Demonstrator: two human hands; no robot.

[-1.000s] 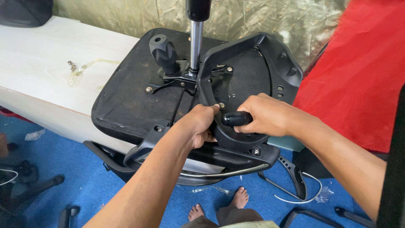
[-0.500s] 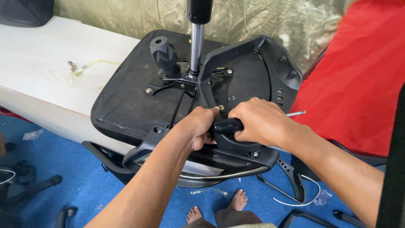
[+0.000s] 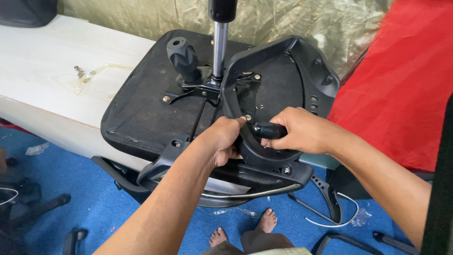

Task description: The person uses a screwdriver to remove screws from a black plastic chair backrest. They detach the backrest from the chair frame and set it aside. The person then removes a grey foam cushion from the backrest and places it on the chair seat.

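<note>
Screwdriver handle [image 3: 269, 130], black and ribbed, is sitting in the right hand [image 3: 297, 130], whose fingers are wrapping closed around it just above the lower curve of a black plastic armrest [image 3: 278, 52]. The tool's tip is hidden behind the armrest and the hand. The left hand [image 3: 222, 141] is gripping the inner edge of that armrest loop, fingers curled shut on the plastic, with the thumb pressing beside a small screw [image 3: 247, 117] in the metal plate beneath.

The armrest is standing up from an upturned office chair seat [image 3: 141, 108], which is lying underside-up across the corner of a pale wooden bench [image 3: 42, 71]. A chrome gas cylinder [image 3: 219, 47] is rising from the metal mounting plate at the middle of the seat, and a stubby black knob [image 3: 181, 59] is sticking up just to its left. A few loose screws [image 3: 78, 72] and a scrap of clear plastic are lying on the bench, well apart from the hands.

Below the seat, another black armrest piece [image 3: 328, 198] and a white cable [image 3: 335, 222] are lying on the blue carpet [image 3: 104, 208], near the person's bare feet [image 3: 245, 226]. A red cloth [image 3: 406, 80] is hanging at the right, and a crinkled gold sheet [image 3: 141, 16] is covering the wall behind the bench.
</note>
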